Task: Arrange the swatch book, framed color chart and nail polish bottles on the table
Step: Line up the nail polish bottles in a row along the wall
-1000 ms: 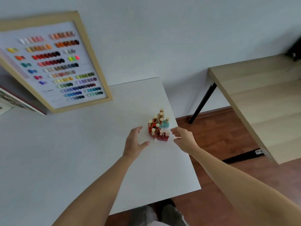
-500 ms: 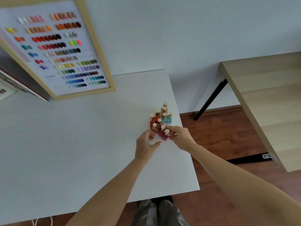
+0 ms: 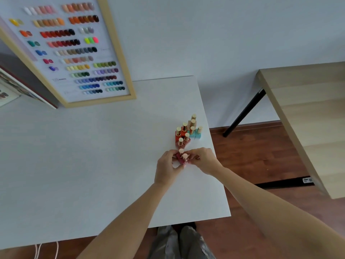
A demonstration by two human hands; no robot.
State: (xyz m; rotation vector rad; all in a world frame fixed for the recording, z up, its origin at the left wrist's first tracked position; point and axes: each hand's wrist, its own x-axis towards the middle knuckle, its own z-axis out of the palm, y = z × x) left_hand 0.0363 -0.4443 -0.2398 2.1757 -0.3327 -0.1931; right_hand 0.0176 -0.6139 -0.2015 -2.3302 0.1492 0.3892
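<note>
A cluster of nail polish bottles [image 3: 187, 130] with gold and cream caps stands near the right edge of the white table [image 3: 84, 156]: orange, red, beige and teal ones. Just in front of the cluster, my left hand [image 3: 168, 168] and my right hand [image 3: 204, 161] close around two dark red bottles [image 3: 182, 157] from either side. The framed color chart [image 3: 71, 49], wood-framed with rows of colored nail tips, leans against the wall at the back left. The swatch book [image 3: 20, 86] lies at the far left, partly cut off and behind the frame.
A wooden table [image 3: 306, 116] with a black leg [image 3: 244, 113] stands to the right across a gap of brown wood floor. The white table's right edge runs close beside the bottles. Pale cords [image 3: 46, 251] hang below the table's front edge.
Both hands moved in from apart and closed on the front two dark red bottles, which now stand slightly apart from the cluster, toward me. The camera moved closer.
</note>
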